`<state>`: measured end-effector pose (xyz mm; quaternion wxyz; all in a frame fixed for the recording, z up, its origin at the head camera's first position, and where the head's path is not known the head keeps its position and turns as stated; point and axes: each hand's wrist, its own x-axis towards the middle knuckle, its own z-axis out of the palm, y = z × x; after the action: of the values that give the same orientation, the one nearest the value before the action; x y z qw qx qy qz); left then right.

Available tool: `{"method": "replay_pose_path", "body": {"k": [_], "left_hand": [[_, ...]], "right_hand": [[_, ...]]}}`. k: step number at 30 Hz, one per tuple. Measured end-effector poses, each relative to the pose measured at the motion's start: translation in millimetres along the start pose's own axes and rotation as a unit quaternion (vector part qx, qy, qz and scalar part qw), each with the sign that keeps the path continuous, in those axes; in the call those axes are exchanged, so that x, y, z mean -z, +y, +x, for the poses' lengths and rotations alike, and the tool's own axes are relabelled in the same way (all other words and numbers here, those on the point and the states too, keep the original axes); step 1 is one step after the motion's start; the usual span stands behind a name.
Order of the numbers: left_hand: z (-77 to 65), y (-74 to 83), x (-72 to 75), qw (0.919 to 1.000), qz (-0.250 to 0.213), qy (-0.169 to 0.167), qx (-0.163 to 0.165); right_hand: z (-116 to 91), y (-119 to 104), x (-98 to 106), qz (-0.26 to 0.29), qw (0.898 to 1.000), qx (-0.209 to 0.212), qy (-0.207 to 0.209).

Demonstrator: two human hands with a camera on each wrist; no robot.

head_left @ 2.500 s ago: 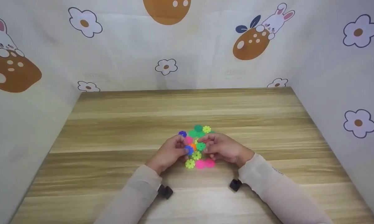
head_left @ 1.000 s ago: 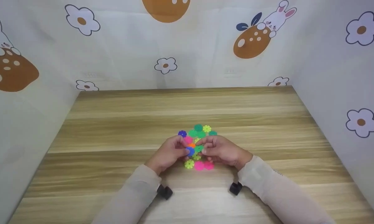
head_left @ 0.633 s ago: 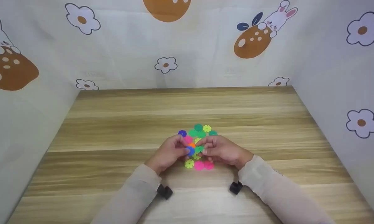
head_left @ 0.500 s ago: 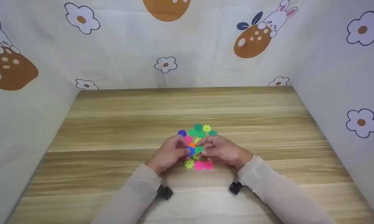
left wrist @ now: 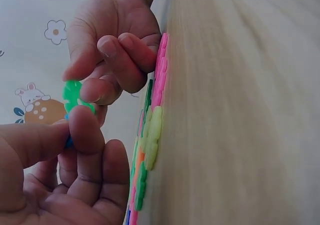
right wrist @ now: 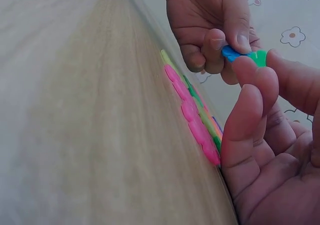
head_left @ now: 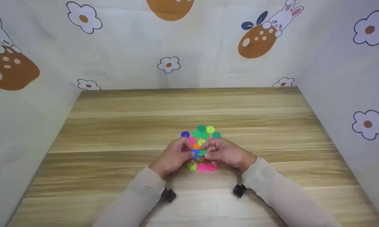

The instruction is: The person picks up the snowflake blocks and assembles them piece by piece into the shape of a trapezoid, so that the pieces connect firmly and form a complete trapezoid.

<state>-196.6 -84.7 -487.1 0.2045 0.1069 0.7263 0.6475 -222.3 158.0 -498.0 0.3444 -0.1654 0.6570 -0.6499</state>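
Note:
My left hand (head_left: pixel 173 156) pinches a blue notched plastic disc (head_left: pixel 195 154), a snowflake-shaped building piece, between thumb and forefinger. From the other side my right hand (head_left: pixel 229 153) pinches a green notched disc (head_left: pixel 202 153) the same way. The two discs meet edge to edge above the table; in the right wrist view the blue disc (right wrist: pixel 231 53) touches the green disc (right wrist: pixel 258 58). Whether their slots interlock I cannot tell. Under and around the hands lie loose discs, among them an orange disc (head_left: pixel 195 147), a yellow disc (head_left: pixel 192 166) and a pink disc (head_left: pixel 202 167).
Behind the hands more discs lie flat on the wooden table (head_left: pixel 120 126), including a dark blue disc (head_left: pixel 185 134) and a yellow one. A patterned cloth wall (head_left: pixel 205 41) encloses the back and sides. Black camera mounts hang at both wrists.
The green disc, earlier apart from the blue one, has been brought left and tilted until the two meet. The left hand has shifted slightly right with the blue disc.

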Motion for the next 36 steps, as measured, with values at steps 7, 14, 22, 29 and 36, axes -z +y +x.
{"method": "replay_pose_path", "body": {"k": [7, 14, 22, 29, 36], "left_hand": [[0.5, -2.3, 9.5, 0.9989, -0.035, 0.010, 0.028], [4.3, -10.4, 19.0, 0.9934, -0.109, -0.003, 0.038], [7.7, -15.0, 20.9, 0.9889, -0.140, -0.028, 0.044], [6.9, -12.9, 20.5, 0.9889, -0.132, -0.022, 0.064], [6.2, -14.1, 22.9, 0.9883, -0.134, -0.026, 0.068]], "right_hand": [[-1, -7, 3, 0.027, 0.999, 0.009, 0.019], [-1, -14, 29, -0.008, 0.987, 0.031, 0.158], [0, -15, 46, -0.074, 0.972, -0.026, 0.222], [7, -17, 48, -0.064, 0.967, -0.095, 0.226], [12, -17, 47, -0.088, 0.961, -0.119, 0.234]]}}
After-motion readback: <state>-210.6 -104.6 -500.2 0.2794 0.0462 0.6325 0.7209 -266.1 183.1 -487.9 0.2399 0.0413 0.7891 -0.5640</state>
